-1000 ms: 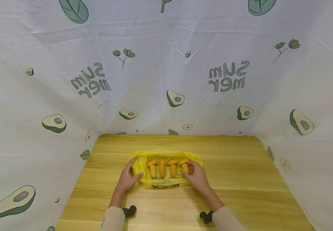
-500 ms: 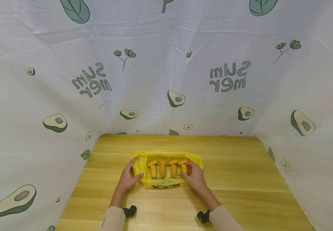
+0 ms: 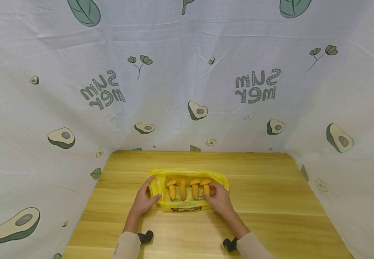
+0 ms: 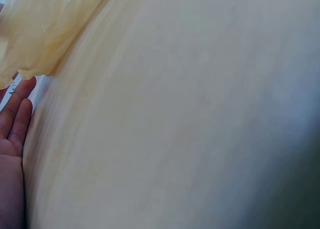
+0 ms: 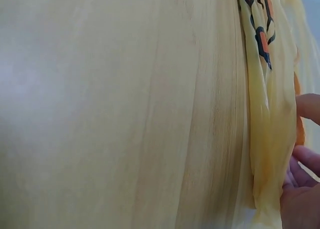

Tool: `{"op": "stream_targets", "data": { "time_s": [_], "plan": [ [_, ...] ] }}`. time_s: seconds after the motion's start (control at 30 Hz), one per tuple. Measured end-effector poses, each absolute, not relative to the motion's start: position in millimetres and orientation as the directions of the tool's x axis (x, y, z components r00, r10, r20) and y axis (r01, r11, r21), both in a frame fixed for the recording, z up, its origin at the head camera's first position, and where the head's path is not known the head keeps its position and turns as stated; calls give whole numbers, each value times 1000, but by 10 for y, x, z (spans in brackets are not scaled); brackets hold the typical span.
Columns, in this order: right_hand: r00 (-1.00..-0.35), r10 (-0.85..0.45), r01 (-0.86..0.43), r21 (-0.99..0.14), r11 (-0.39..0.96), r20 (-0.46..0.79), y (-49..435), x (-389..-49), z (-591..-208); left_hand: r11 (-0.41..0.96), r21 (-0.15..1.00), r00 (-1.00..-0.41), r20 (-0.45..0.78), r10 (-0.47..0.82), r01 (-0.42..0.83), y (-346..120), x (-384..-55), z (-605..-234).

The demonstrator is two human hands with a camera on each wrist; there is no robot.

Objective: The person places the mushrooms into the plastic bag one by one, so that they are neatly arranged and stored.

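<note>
A row of yellow-orange mushrooms lies inside a yellow plastic bag whose mouth is spread wide, caps toward the far side. My right hand reaches into the bag's right end, its thumb and index finger pinching the rightmost mushroom by the stem. At the left end, my left hand holds the bag with thumb and index finger spread around its edge. The left wrist view shows its other fingers nearly straight under the bag. Only an orange sliver of mushroom shows past the bag in the right wrist view.
The bag lies on a wooden table. A white curtain printed with avocados and leaves hangs behind and on both sides. Black wrist mounts sit at both cuffs, just above the tabletop.
My right hand has shifted slightly left, bringing the rightmost mushroom closer to its neighbour, then stayed nearly still. The left hand has kept its place on the bag.
</note>
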State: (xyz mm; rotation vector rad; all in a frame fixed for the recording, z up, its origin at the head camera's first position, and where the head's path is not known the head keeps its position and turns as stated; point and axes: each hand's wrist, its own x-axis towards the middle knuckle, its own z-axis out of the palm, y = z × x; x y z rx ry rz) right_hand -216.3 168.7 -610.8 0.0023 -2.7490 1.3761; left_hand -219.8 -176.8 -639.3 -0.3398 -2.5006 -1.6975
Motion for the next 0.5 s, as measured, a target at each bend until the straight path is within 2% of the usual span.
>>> {"op": "stream_targets", "data": {
  "time_s": [0.13, 0.27, 0.5],
  "plan": [
    [-997, 45, -27, -839, 544, 61, 1726, -2128, -6092, 338, 913, -973, 198, 119, 227, -1787, -2195, -6399],
    [-992, 51, -79, -865, 495, 119, 1818, -2087, -6053, 337, 916, -976, 189, 112, 216, -1794, -2191, -6390],
    [-987, 29, -123, -869, 480, 156, 2123, -1966, -6035, 330, 937, -993, 101, 62, 116, -1860, -2102, -6377]
  ]
}}
